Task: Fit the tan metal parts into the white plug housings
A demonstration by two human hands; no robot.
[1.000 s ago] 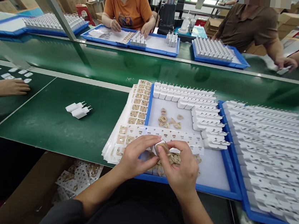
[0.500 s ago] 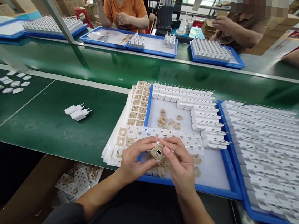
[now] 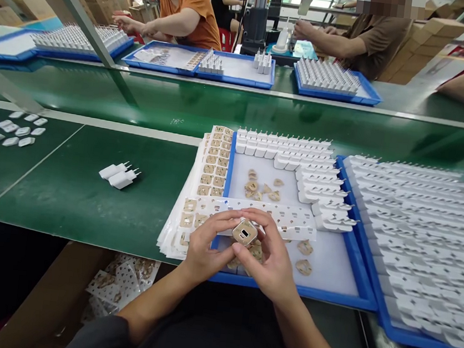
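Note:
Between the fingertips of both hands is a white plug charger [image 3: 245,232], its end turned up toward me. That end has a tan adhesive piece on it, with a dark rectangular port in the middle. My left hand [image 3: 210,243] closes on the charger from the left, and my right hand [image 3: 271,257] grips it from the right. Beneath them lies a blue-rimmed tray [image 3: 327,294] with loose tan pieces [image 3: 303,267]. A punched white sheet [image 3: 289,217] stretches across the tray, just beyond my fingers. Rows of white chargers [image 3: 317,178] line the tray's far and right sides.
Left of the tray is a stack of sticker sheets [image 3: 212,160]. Two or so chargers [image 3: 120,175] lie on the green bench. A second tray of chargers [image 3: 420,251] adjoins on the right. Below sits a carton with discarded sheets [image 3: 123,282]. Co-workers sit across the green belt [image 3: 173,100].
My right thumb has moved off the charger's top face to its near edge, and the charger has turned slightly. Across the belt, the orange-shirted co-worker has reached leftward; another's hands moved left.

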